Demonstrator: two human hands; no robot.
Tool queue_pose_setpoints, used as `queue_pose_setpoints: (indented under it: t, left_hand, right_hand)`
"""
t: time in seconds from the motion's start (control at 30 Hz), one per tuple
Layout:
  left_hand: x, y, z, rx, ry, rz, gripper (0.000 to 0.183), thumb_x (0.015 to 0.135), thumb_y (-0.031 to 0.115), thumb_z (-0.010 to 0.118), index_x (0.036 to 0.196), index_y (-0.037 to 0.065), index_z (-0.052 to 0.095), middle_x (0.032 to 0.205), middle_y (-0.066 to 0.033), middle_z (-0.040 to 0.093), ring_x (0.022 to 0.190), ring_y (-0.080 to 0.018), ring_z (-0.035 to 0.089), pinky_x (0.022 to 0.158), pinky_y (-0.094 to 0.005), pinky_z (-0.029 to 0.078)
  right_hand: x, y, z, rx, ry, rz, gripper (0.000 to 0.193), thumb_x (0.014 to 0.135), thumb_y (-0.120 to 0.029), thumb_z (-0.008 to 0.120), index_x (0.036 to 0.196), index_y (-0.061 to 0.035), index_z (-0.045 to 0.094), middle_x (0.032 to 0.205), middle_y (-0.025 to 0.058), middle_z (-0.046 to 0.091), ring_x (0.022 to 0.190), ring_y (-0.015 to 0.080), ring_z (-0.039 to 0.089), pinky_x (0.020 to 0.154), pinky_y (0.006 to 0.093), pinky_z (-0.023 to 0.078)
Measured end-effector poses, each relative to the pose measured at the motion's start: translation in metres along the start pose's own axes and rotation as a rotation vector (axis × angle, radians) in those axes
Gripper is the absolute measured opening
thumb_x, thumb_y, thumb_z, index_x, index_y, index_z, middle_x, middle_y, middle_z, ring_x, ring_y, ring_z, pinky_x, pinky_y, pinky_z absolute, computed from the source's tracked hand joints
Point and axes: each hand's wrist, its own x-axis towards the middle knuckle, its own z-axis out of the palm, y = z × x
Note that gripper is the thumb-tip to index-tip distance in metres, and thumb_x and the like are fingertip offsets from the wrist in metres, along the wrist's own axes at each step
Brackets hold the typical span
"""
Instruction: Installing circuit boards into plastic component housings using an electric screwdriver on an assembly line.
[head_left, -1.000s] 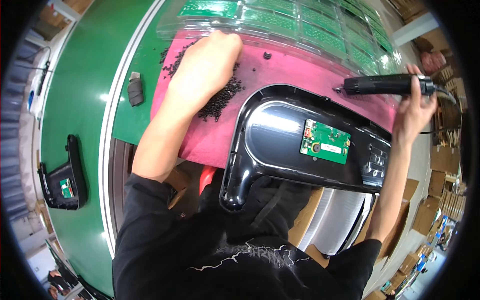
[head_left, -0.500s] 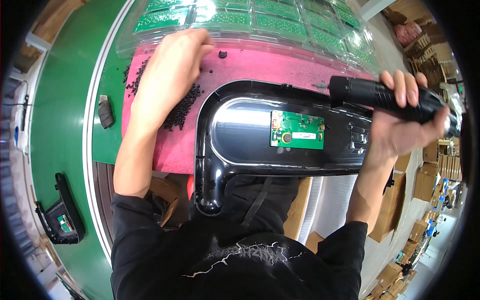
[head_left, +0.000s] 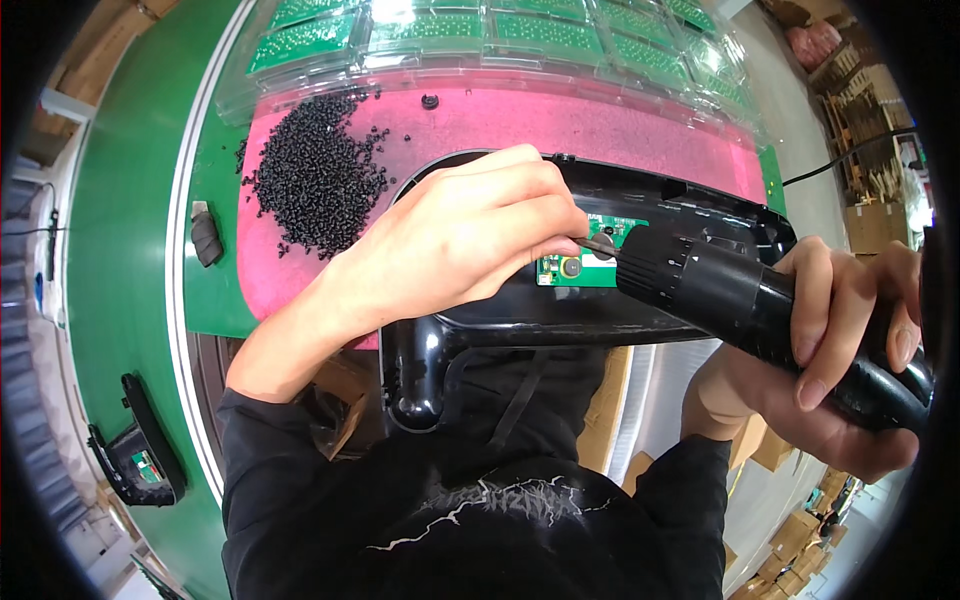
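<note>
My right hand [head_left: 850, 340] is wrapped around a black electric screwdriver [head_left: 700, 280], tilted with its bit pointing left. The fingers of my left hand [head_left: 480, 230] are pinched at the tip of the bit [head_left: 600, 246]; whatever is between them is too small and hidden to make out. Both meet over a green circuit board [head_left: 552, 268], partly covered by my left hand and the screwdriver. Beneath the board lies a glossy black plastic housing [head_left: 425, 360] with a rounded, bent end. A heap of small black screws [head_left: 315, 175] sits left of the housing on a pink mat [head_left: 640, 125].
Clear trays [head_left: 440, 62] of green circuit boards stand along the far side. A small round black part [head_left: 430, 101] lies near them. On the green table [head_left: 130, 250] at left are a dark wrapped piece [head_left: 206, 238] and another black housing [head_left: 140, 455] with a board inside.
My left hand has moved from the screw heap rightward to the bit. The screwdriver has swung down and left over the board, and the heap is now uncovered.
</note>
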Motion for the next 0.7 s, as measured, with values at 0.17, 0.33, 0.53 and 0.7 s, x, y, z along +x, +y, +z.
queue_pose_setpoints:
  t: [0.17, 0.33, 0.53, 0.7]
  left_hand:
    - [0.003, 0.000, -0.004, 0.071, -0.035, 0.003, 0.020, 0.072, -0.001, 0.076, 0.090, -0.001, 0.067, 0.084, -0.0101, 0.066, 0.077, -0.0246, 0.065, 0.065, -0.0335, 0.052]
    - [0.006, -0.001, -0.009, 0.039, 0.057, -0.050, 0.019, 0.071, -0.003, 0.077, 0.088, -0.002, 0.070, 0.082, -0.0112, 0.069, 0.075, -0.0247, 0.067, 0.063, -0.0316, 0.053]
    - [0.003, -0.005, -0.010, 0.066, -0.096, -0.215, 0.018, 0.075, -0.011, 0.068, 0.091, -0.003, 0.069, 0.085, -0.0129, 0.068, 0.078, -0.0277, 0.069, 0.067, -0.0336, 0.055]
    - [0.002, -0.010, -0.010, 0.044, -0.228, -0.199, 0.031, 0.069, -0.015, 0.062, 0.095, 0.000, 0.070, 0.087, -0.0125, 0.066, 0.081, -0.0287, 0.068, 0.070, -0.0346, 0.054]
  right_hand:
    - [0.004, 0.000, -0.008, -0.055, -0.085, 0.059, 0.046, 0.070, -0.039, 0.075, 0.092, -0.0030, 0.056, 0.107, 0.0075, 0.057, 0.047, 0.0044, 0.052, 0.056, 0.0212, 0.038]
    - [0.022, -0.002, -0.029, -0.130, -0.234, 0.177, 0.059, 0.078, -0.049, 0.064, 0.105, 0.0026, 0.058, 0.118, 0.0175, 0.056, 0.052, 0.0076, 0.051, 0.058, 0.0244, 0.037]
    - [0.034, 0.008, -0.060, -0.246, -0.285, 0.276, 0.064, 0.088, -0.054, 0.051, 0.111, 0.0042, 0.060, 0.127, 0.0276, 0.054, 0.056, 0.0100, 0.051, 0.059, 0.0257, 0.037]
    - [0.028, 0.018, -0.064, -0.331, -0.183, 0.264, 0.060, 0.092, -0.053, 0.045, 0.109, 0.0027, 0.061, 0.125, 0.0296, 0.056, 0.054, 0.0098, 0.050, 0.057, 0.0258, 0.038]
